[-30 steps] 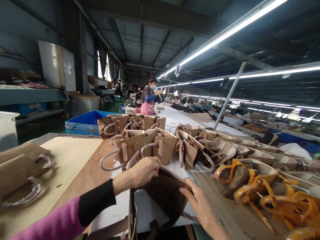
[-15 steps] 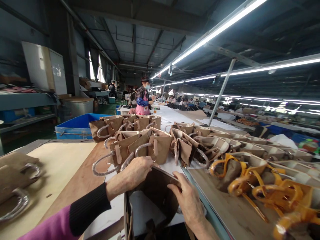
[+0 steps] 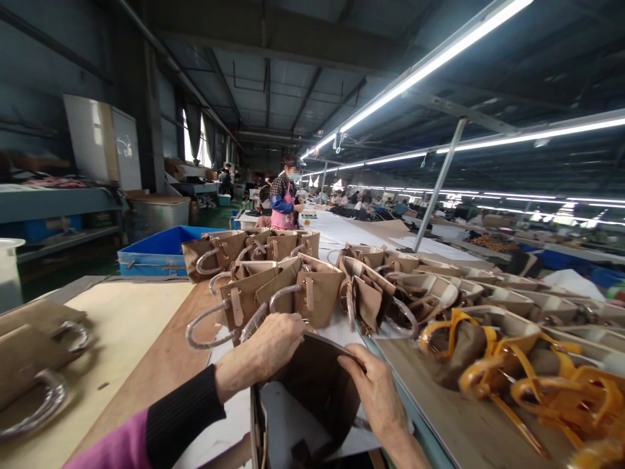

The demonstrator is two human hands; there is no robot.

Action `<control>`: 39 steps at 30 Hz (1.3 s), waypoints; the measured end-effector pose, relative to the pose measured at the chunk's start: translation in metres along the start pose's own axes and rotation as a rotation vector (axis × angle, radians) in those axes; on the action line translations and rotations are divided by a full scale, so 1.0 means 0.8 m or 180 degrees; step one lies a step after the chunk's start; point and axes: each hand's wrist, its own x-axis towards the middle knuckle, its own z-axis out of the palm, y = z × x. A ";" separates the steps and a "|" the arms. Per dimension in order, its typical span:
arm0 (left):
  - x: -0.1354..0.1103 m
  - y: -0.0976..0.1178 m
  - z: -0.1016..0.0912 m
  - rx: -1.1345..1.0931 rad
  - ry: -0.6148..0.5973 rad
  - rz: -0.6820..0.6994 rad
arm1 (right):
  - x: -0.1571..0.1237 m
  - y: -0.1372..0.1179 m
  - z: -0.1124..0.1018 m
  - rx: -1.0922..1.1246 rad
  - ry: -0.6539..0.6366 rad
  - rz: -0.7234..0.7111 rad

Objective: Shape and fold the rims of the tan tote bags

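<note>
Between my hands stands a brown handbag point(image 3: 319, 374), its mouth open toward me with dark lining and a pale sheet inside. My left hand point(image 3: 271, 345) is closed at the far left part of the rim, fingers bent over it; the fingertips are partly hidden. On the right side, my right hand point(image 3: 374, 384) pinches the rim between thumb and fingers. Just beyond my left hand are tan handbags point(image 3: 319, 293) with plastic-wrapped handles point(image 3: 208, 326).
Rows of tan bags point(image 3: 502, 299) and bags with yellow-orange handles point(image 3: 488, 374) fill the right side. More bags point(image 3: 36, 352) lie at the left. A blue bin point(image 3: 156, 254) stands beyond the table. A co-worker in a pink apron point(image 3: 283, 208) stands farther back.
The view has swung slightly left, so the scene sits a little farther right and lower. Both hands keep hold of the handbag's rim with little change in grip.
</note>
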 end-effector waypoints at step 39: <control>0.012 0.001 0.009 -0.0014 0.0123 -0.0149 | 0.013 0.001 0.010 -0.1145 0.0387 -0.0722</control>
